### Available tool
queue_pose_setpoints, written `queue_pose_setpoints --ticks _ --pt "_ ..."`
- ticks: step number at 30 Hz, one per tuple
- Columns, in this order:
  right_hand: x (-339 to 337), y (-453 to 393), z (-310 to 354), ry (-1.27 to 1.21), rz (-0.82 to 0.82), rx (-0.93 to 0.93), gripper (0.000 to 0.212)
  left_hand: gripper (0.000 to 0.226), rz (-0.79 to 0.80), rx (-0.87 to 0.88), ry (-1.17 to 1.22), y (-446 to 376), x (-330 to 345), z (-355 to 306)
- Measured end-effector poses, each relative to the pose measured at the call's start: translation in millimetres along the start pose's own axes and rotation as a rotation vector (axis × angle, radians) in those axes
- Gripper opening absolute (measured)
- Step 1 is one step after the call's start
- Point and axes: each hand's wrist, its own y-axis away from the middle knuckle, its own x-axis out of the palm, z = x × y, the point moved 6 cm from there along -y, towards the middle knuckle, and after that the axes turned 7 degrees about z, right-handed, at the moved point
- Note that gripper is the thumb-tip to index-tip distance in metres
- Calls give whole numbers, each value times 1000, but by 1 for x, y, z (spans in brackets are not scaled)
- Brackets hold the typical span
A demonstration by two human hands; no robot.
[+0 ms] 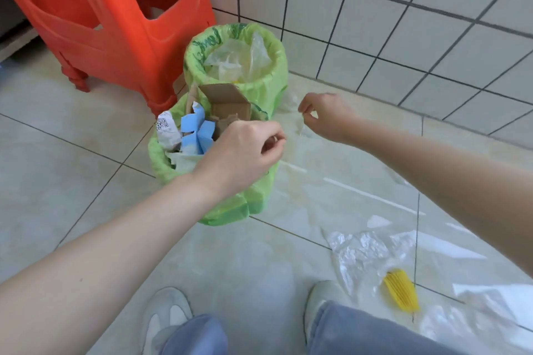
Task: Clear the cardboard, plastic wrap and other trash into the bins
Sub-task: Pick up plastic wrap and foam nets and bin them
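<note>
The fingers of the left hand (pixel 245 150), mid-frame over the near bin (pixel 161 164), are curled as if pinching, and those of the right hand (pixel 323 115) pinch a clear plastic sheet (pixel 331 181) spread between them. The near bin already holds cardboard (pixel 227 104); the far bin (pixel 274 66) holds plastic. Lower right, crumpled wrap (pixel 357 253) and a yellow scrap (pixel 401 294) remain on the floor, so I judge much is left.

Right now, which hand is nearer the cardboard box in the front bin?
Left. The left hand hovers just beside the cardboard box; the right hand is farther off, beyond the bin's rim.
</note>
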Motion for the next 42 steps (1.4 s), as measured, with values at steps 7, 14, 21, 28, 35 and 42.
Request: queue_pose_setpoints --ticks 7,14,21,28,35,42 --pt "38 104 -85 -125 72 129 25 11 315 -45 -26 -7 112 -31" --pt "100 210 -171 -226 288 387 24 26 794 18 -263 2 218 -51" --pt "146 285 -212 -331 335 586 22 35 986 171 -341 9 287 -70" --pt "187 311 -208 -348 425 655 45 56 1067 412 -467 24 344 -71" --pt "225 317 -206 -183 488 746 43 63 1097 623 -622 45 379 -66" --pt "231 307 -205 -325 432 721 40 51 1048 579 -650 40 375 -39"
